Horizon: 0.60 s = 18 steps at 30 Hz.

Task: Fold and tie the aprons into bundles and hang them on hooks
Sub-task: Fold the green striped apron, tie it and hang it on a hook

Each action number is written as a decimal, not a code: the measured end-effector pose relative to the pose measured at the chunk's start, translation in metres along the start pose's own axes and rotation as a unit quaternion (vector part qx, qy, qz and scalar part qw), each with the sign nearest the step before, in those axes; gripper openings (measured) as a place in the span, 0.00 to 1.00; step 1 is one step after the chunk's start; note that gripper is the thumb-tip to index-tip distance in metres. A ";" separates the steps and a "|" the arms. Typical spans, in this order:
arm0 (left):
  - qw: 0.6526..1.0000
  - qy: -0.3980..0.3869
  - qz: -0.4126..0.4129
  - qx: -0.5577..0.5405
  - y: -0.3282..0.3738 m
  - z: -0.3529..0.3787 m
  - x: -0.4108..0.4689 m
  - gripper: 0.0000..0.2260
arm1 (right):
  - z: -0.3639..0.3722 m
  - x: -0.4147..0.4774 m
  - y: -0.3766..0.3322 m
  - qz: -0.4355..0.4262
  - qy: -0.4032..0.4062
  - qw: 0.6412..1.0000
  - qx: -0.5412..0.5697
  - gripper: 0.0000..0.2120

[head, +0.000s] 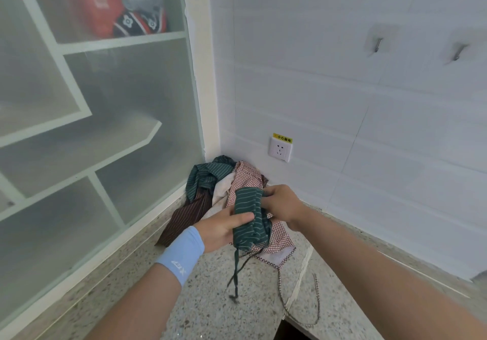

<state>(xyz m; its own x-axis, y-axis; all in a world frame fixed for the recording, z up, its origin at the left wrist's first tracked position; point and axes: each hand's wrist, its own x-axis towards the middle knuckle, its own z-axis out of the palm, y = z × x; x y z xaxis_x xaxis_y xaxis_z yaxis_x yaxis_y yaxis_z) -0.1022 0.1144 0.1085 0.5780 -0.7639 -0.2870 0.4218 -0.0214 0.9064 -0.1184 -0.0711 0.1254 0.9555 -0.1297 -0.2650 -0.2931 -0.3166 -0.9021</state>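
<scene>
Above counter (pixel 210 300), left hand (pixel 221 227) and right hand (pixel 283 202) grip green apron (pixel 246 208) upright.

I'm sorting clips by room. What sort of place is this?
Probably a kitchen corner: a speckled stone counter, a white tiled wall with hooks and a socket, and a frosted-glass cabinet.

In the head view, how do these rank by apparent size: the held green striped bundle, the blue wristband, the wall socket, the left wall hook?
1-2. green striped bundle and blue wristband: look about alike, both nearest the camera, so unranked.
3. wall socket
4. left wall hook, smallest.
</scene>
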 end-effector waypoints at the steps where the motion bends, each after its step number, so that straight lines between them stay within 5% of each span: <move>1: 1.000 0.006 0.003 0.000 0.001 0.002 0.001 0.18 | -0.001 -0.001 -0.004 0.006 -0.003 1.000 0.016 0.07; 6: 0.995 0.054 -0.001 0.083 0.005 -0.004 0.012 0.19 | -0.014 -0.010 -0.024 0.082 -0.106 0.990 0.054 0.10; 11: 0.974 0.125 -0.001 0.188 0.015 -0.014 0.016 0.34 | -0.026 -0.018 -0.028 0.123 -0.215 0.960 0.129 0.13; 14: 0.962 0.166 0.014 0.215 0.027 -0.019 0.018 0.39 | -0.016 -0.007 -0.029 0.068 -0.115 0.991 0.020 0.22; 18: 0.976 0.148 0.024 0.158 0.025 -0.015 0.017 0.40 | -0.013 0.003 -0.025 0.052 -0.027 0.997 0.043 0.25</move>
<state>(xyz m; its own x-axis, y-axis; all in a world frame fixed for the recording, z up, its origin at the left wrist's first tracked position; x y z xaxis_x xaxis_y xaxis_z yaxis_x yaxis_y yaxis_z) -0.0713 0.1101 0.1220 0.7877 -0.5502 -0.2771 0.1806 -0.2237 0.9578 -0.1090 -0.0759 0.1512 0.9208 -0.1073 -0.3750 -0.3899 -0.2227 -0.8935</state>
